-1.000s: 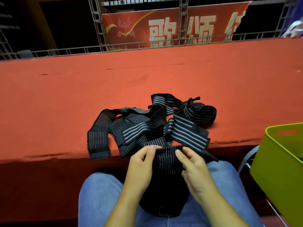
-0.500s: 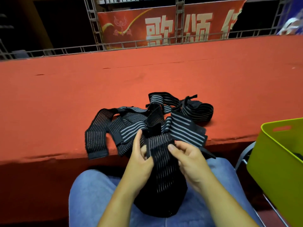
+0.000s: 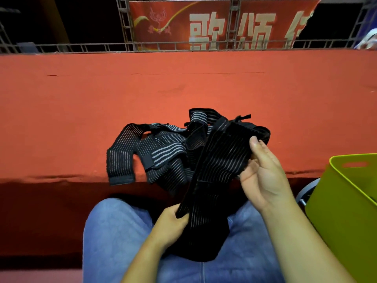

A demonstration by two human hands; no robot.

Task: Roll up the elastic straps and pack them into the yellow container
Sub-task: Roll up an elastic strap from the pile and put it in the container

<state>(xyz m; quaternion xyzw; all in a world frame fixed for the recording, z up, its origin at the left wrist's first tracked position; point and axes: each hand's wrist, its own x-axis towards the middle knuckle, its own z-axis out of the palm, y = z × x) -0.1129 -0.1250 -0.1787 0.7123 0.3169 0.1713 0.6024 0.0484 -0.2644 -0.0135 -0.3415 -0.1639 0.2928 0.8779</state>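
Note:
A wide black elastic strap (image 3: 216, 168) with thin pale stripes stretches diagonally over my lap. My right hand (image 3: 263, 172) pinches its upper end between thumb and fingers, raised above the table's edge. My left hand (image 3: 171, 225) grips the strap lower down, just above my thigh. The strap's lower part bunches dark on my jeans. A tangle of other black striped straps (image 3: 155, 152) lies on the red table (image 3: 81, 111) at its front edge. The yellow-green container (image 3: 346, 211) stands at the right, beside my right forearm.
A strap end (image 3: 120, 178) droops over the table's front edge. Behind the table run a metal railing (image 3: 81, 46) and a red banner (image 3: 214, 25). A grey chair frame (image 3: 306, 190) shows by the container. The far table surface is bare red cloth.
My hands have drawn apart along the strap: the right moved up and right with one end, the left dropped toward my lap. The strap now runs taut and diagonal.

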